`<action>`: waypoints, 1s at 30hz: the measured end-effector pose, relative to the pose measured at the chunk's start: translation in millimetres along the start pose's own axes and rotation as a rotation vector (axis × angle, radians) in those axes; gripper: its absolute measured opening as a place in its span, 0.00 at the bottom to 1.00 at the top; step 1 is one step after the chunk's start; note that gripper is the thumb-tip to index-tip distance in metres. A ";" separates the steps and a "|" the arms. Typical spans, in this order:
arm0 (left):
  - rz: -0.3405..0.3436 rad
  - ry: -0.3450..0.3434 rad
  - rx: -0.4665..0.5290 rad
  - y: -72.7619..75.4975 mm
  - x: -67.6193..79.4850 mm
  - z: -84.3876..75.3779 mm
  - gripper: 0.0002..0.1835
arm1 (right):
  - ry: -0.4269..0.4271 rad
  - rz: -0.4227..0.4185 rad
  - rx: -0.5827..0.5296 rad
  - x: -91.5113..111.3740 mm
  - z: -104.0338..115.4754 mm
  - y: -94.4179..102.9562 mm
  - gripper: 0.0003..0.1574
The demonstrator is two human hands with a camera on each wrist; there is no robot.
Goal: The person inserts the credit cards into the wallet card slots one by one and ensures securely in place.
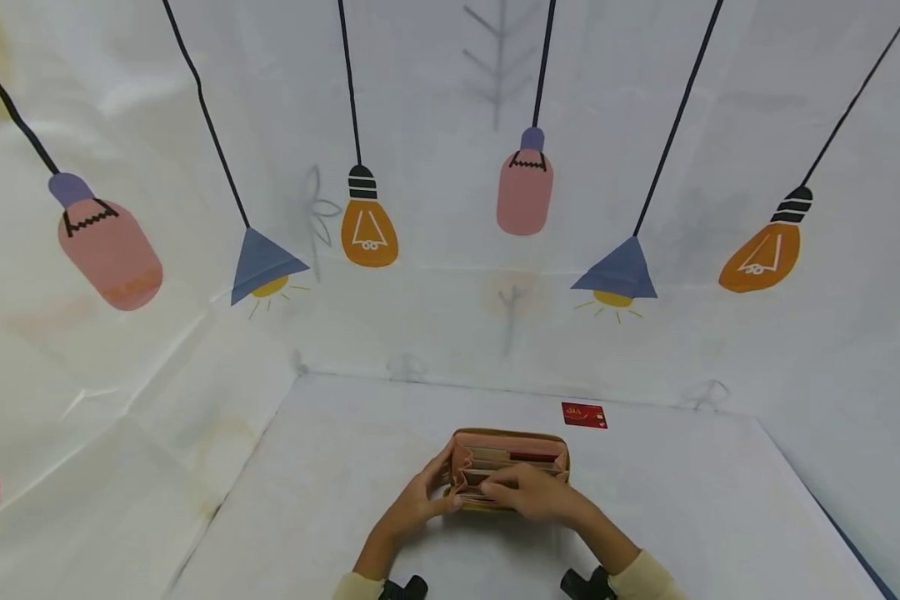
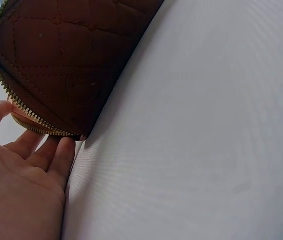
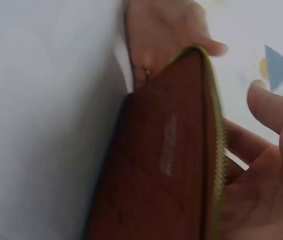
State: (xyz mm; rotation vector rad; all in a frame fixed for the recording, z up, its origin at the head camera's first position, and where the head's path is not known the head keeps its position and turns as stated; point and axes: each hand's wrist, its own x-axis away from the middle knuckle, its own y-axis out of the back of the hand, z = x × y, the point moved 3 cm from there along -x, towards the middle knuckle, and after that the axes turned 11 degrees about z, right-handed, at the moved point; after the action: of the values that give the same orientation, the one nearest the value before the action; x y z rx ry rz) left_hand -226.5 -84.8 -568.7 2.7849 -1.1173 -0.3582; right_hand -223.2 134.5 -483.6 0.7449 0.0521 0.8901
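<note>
A brown zip-around wallet [image 1: 487, 438] stands unzipped on the white table, its pink inside with several pockets facing up. Its left end is gripped by my left hand [image 1: 422, 497], thumb at the front corner and fingers along the side. In the left wrist view those fingers touch the brass zipper [image 2: 29, 111] beneath the quilted cover [image 2: 71, 55]. My right hand [image 1: 534, 493] reaches over the front edge, fingers dipping into the pockets. The right wrist view shows its thumb [image 3: 266, 105] apart from the wallet; the fingertips are partly hidden. Light and dark red edges show in the rear pockets.
A red card marked VIP [image 1: 585, 415] lies flat on the white table [image 1: 682, 500], behind and right of the wallet. White sheeting [image 1: 435, 325] printed with hanging lamps rises behind and to the left.
</note>
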 end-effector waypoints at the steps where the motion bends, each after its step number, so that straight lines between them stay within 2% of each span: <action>1: -0.005 0.000 0.001 1.2 -0.5 -0.5 0.48 | -0.004 -0.007 -0.013 3.3 0.7 4.5 0.21; 5: -0.015 0.017 0.006 3.9 -0.8 -1.4 0.48 | -0.002 -0.029 -0.096 17.3 3.9 22.5 0.23; 8: -0.021 0.048 0.018 3.3 0.4 -1.2 0.48 | 0.004 -0.027 -0.212 28.8 3.7 35.4 0.25; 13: -0.027 0.064 0.036 1.2 1.5 -1.7 0.48 | 0.075 -0.043 -0.389 47.0 -3.4 60.3 0.27; 18: -0.029 0.049 0.038 1.1 1.2 -2.4 0.48 | 0.151 -0.134 -0.426 60.0 -21.1 84.9 0.29; 22: -0.024 0.048 0.028 1.0 1.1 -2.6 0.48 | 0.155 -0.181 -0.478 66.8 -40.5 96.4 0.31; 27: -0.021 0.039 0.031 0.0 0.7 -3.8 0.48 | 0.192 -0.200 -0.554 71.4 -60.6 105.5 0.33; 30: -0.016 0.026 0.029 -1.0 -0.1 -3.8 0.47 | 0.162 -0.230 -0.554 72.5 -72.0 109.4 0.35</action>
State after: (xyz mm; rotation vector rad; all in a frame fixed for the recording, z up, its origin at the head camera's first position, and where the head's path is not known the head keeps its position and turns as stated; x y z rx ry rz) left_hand -224.9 -83.9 -565.2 2.8168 -1.1043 -0.3088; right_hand -275.7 271.1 -452.6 0.1449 0.0308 0.6953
